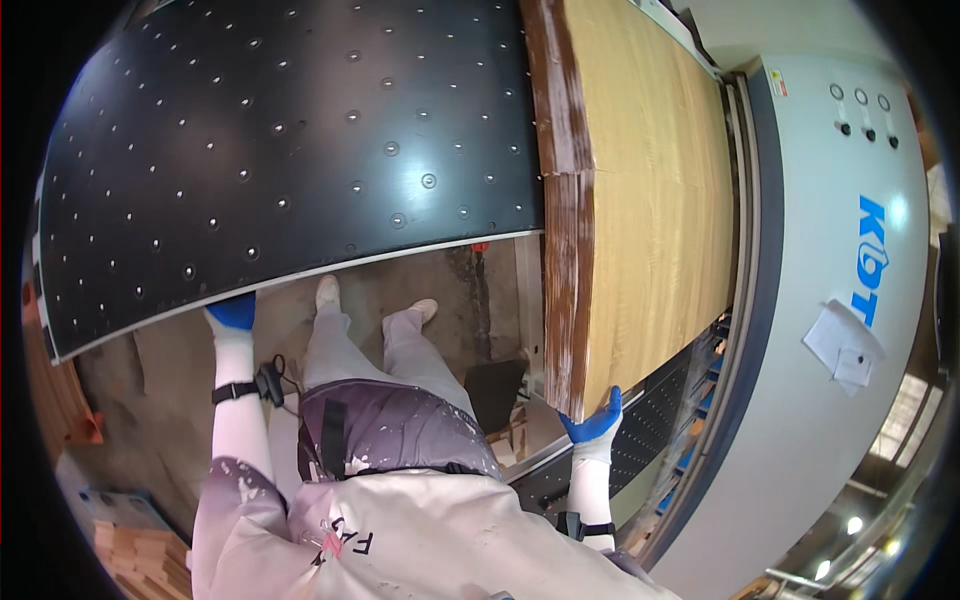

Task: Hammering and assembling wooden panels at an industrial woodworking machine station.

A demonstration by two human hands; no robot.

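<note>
A tall stack of wood-grain panels (650,210) with brown layered edges stands right of centre, against the machine. A seam across it divides a far part from a near part. My right hand (597,425), in a blue and white glove, is closed round the stack's near corner, thumb up and fingers against its end. To the left spreads a black tabletop (320,130) dotted with small round studs. My left hand (232,312), in the same kind of glove, is at the tabletop's near edge. Its fingers are hidden by that edge.
A large grey machine (825,240) with several knobs and a taped paper sheet (845,345) rises at the right. Another dark studded surface (655,420) lies beside my right hand. Wood pieces (140,560) are piled at the lower left. Concrete floor shows around my feet.
</note>
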